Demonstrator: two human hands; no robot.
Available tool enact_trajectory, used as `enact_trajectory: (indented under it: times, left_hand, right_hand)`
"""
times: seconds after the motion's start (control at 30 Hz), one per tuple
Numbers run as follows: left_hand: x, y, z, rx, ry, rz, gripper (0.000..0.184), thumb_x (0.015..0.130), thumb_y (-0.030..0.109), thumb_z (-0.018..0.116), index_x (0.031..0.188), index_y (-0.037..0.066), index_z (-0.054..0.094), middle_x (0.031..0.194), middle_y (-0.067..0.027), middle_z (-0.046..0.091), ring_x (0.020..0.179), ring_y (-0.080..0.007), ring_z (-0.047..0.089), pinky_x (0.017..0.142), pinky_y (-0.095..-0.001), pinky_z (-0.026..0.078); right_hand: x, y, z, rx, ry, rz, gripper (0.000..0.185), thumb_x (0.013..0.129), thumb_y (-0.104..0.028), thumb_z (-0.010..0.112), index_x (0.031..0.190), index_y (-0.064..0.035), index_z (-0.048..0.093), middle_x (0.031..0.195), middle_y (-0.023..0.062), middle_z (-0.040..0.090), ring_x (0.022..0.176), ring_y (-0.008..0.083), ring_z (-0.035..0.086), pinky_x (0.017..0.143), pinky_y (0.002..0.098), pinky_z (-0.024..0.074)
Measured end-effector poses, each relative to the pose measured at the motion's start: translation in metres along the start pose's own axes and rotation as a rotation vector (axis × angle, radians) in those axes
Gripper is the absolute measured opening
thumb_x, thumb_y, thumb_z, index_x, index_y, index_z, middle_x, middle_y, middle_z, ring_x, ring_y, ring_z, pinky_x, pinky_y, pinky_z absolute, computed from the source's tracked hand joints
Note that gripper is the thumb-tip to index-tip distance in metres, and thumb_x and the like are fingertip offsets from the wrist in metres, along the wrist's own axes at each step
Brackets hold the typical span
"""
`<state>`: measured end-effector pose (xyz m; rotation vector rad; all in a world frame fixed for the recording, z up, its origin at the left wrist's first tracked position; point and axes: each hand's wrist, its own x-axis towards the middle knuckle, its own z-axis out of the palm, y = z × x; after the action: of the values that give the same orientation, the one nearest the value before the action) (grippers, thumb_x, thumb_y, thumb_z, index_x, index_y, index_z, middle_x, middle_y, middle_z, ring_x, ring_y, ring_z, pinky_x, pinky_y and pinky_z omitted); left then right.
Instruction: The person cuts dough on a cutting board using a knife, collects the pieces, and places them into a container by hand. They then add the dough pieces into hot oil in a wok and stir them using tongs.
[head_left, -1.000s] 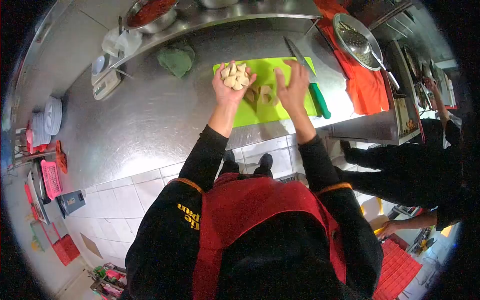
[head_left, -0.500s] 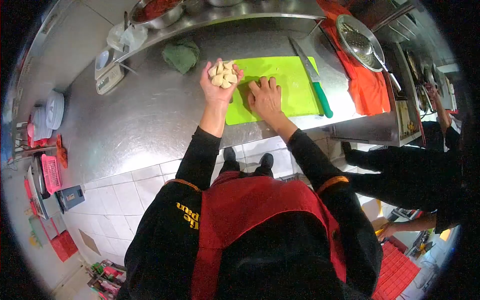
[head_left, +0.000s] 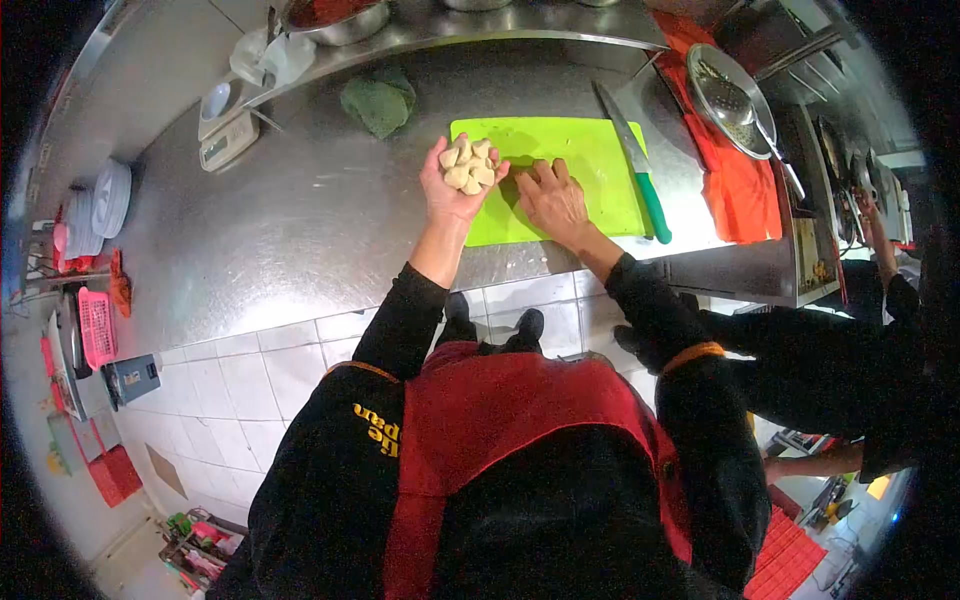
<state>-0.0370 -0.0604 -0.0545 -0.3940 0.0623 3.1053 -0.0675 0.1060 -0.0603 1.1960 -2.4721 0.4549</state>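
Observation:
Palm up, my left hand [head_left: 455,196] cups a heap of pale cream-coloured chunks [head_left: 468,166] above the left part of a bright green cutting board [head_left: 610,205]. The exact kind of food is unclear. My right hand [head_left: 556,207] is palm down over the board, just right of the left hand. Its fingers are bent downward and drawn in; whatever is beneath them is hidden. A large knife [head_left: 636,160] with a green handle lies along the board's right side, its handle pointing toward me.
A crumpled green cloth [head_left: 380,104] lies behind my left hand on the steel counter [head_left: 270,230]. A kitchen scale [head_left: 228,140] stands at the left. A colander with a ladle [head_left: 732,100] rests on orange cloth [head_left: 742,200] at the right. Another person's arm [head_left: 820,463] shows at far right.
The camera view has shifted slightly. Both hands stay over the board, and the left still cups the chunks. The right hand remains bent beside it.

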Motion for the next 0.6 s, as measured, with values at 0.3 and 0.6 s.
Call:
enact_trajectory:
  times: [0.3,0.6]
  left_hand:
    - [0.001,-0.011,0.005,0.072,0.092,0.058,0.029,0.079,0.037,0.043,0.080,0.009,0.053,0.081,-0.0126,0.055,0.076,-0.0275,0.052,0.072,-0.0462,0.039]
    - [0.015,-0.044,0.001,0.020,0.041,-0.037,0.027,0.078,0.035,0.047,0.086,0.009,0.054,0.081,-0.0115,0.055,0.080,-0.0284,0.053,0.076,-0.0450,0.041]
  right_hand:
    - [0.022,0.050,0.021,0.259,0.281,0.294,0.005,0.068,-0.012,0.051,0.072,-0.0107,0.054,0.063,0.0150,0.053,0.047,0.0279,0.051,0.042,0.0365,0.0427]
    - [0.043,0.042,-0.007,1.811,0.348,1.069,0.014,0.079,-0.017,0.047,0.084,-0.0048,0.052,0.072,0.0048,0.052,0.058,0.0133,0.049,0.052,0.0253,0.0407]
